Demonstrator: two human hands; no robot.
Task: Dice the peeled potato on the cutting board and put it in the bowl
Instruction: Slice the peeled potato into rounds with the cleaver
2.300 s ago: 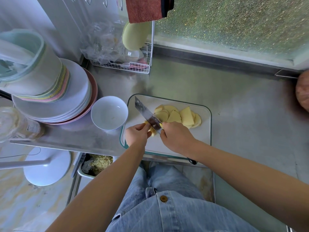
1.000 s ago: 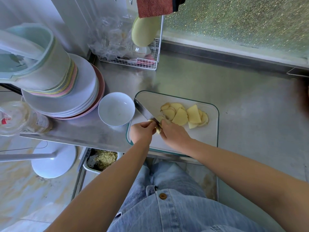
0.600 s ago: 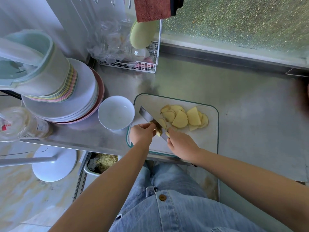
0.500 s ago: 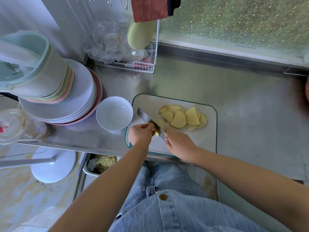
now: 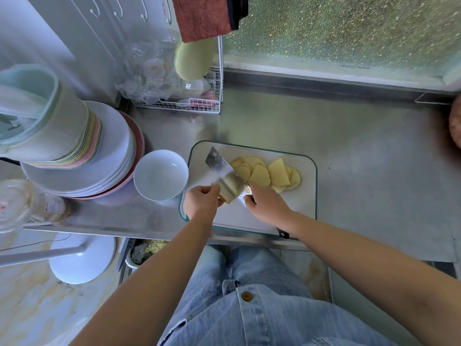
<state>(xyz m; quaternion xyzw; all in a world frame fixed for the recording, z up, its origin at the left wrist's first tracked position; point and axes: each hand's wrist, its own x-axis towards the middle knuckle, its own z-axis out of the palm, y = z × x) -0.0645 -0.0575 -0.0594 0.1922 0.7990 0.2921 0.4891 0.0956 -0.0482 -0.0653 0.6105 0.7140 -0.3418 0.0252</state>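
Observation:
A white cutting board (image 5: 303, 196) with a teal rim lies on the steel counter. Several pale yellow potato slices (image 5: 267, 172) are fanned out across its far half. My right hand (image 5: 265, 202) grips the handle of a cleaver (image 5: 219, 164), whose blade lies tilted flat with cut potato pieces (image 5: 232, 188) resting on it. My left hand (image 5: 202, 201) pinches those pieces at the blade's near edge. The white bowl (image 5: 161, 174) stands just left of the board and looks empty.
A stack of plates (image 5: 109, 156) topped by pastel bowls (image 5: 45, 121) fills the left counter, with a clear jar (image 5: 22, 203) in front. A wire rack (image 5: 184, 101) with plastic bags stands at the back. A white stool (image 5: 82, 258) is below the counter edge.
The cleaver blade has tipped from upright cutting to lying flat, and cut potato pieces now rest on it. My left hand stays against those pieces.

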